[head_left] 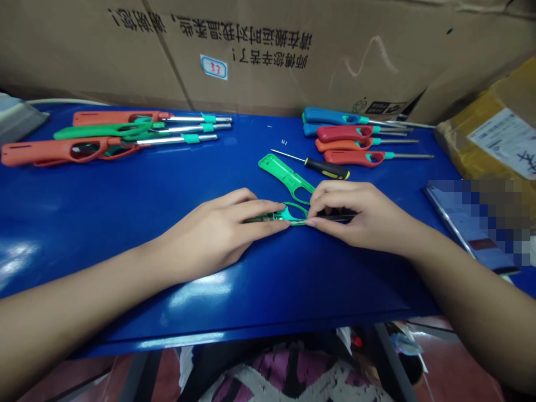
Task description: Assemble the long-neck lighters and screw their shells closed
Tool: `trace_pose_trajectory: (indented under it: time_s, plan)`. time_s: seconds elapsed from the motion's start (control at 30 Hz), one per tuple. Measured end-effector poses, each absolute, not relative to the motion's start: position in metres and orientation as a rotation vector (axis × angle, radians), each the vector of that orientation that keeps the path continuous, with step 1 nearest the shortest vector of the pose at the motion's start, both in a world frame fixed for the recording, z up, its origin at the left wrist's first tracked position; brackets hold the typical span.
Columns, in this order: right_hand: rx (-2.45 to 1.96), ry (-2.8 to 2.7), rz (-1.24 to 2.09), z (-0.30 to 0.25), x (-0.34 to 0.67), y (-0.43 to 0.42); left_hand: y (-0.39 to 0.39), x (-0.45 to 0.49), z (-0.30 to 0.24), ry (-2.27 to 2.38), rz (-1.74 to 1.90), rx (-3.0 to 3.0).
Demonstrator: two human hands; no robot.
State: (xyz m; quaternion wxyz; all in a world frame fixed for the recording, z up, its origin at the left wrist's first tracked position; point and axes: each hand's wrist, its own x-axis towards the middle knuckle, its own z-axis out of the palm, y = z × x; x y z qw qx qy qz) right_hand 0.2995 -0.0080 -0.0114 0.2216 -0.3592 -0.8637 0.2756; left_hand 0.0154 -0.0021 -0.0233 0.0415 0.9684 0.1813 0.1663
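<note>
An opened green lighter (291, 215) lies on the blue table (125, 223) between my hands. My left hand (218, 231) pinches its handle end from the left, fingers pressed on it. My right hand (355, 215) grips its other end, where a dark metal tube shows under the fingers. The lighter's loose green shell half (285, 176) lies just behind, tilted. A black-and-yellow screwdriver (318, 166) rests behind that.
Several long lighters, red and green (117, 134), lie at the back left; several blue and red ones (355, 139) at the back right. Cardboard boxes (293, 50) wall the back. A clipboard with papers (469, 229) and a brown parcel (494, 139) sit at right.
</note>
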Motion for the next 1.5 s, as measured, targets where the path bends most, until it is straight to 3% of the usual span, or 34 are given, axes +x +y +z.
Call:
trace_pose_trajectory:
  time_s: [1.5]
  plan:
    - [-1.130, -2.227, 0.770, -0.013, 0.290, -0.012, -0.002, 0.020, -0.024, 0.546, 0.545, 2.967]
